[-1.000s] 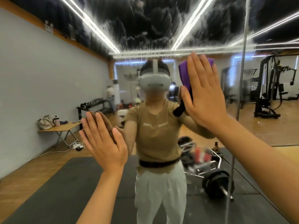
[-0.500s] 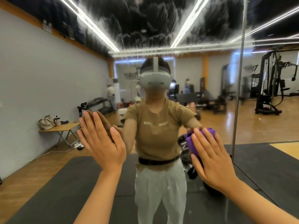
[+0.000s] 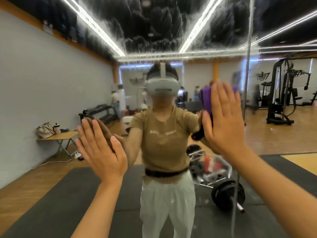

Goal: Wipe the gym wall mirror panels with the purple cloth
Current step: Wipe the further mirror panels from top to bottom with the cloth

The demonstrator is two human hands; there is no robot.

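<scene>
So the right hand point(image 3: 223, 121) is flat against the mirror panel point(image 3: 171, 31), fingers straight and together, pressing the purple cloth point(image 3: 205, 98) onto the glass. You can only see the cloth peeking out on the left side of the fingers and a bit at the top right edge by the fingertips; it sits about level with the reflected head, just left of the vertical seam point(image 3: 247, 66) between panels. The left hand point(image 3: 101, 148) is lower and to the left, also spread flat with the palm on the glass, fingers straight, holding nothing, and touching its own reflection.

Up top the mirror has a big patch of streaky, smeary residue across the reflected dark ceiling and light strips. The seam runs down the right side, with a second panel to the right of it showing a black cable machine point(image 3: 283, 93). In the reflection there's a barbell with plates point(image 3: 226, 193) on the dark floor mat point(image 3: 68, 194), a dumbbell rack point(image 3: 101, 112) far back left, and a folding table point(image 3: 58, 136) against the grey wall with a bag point(image 3: 45, 130) and a bottle point(image 3: 56, 128) on it.
</scene>
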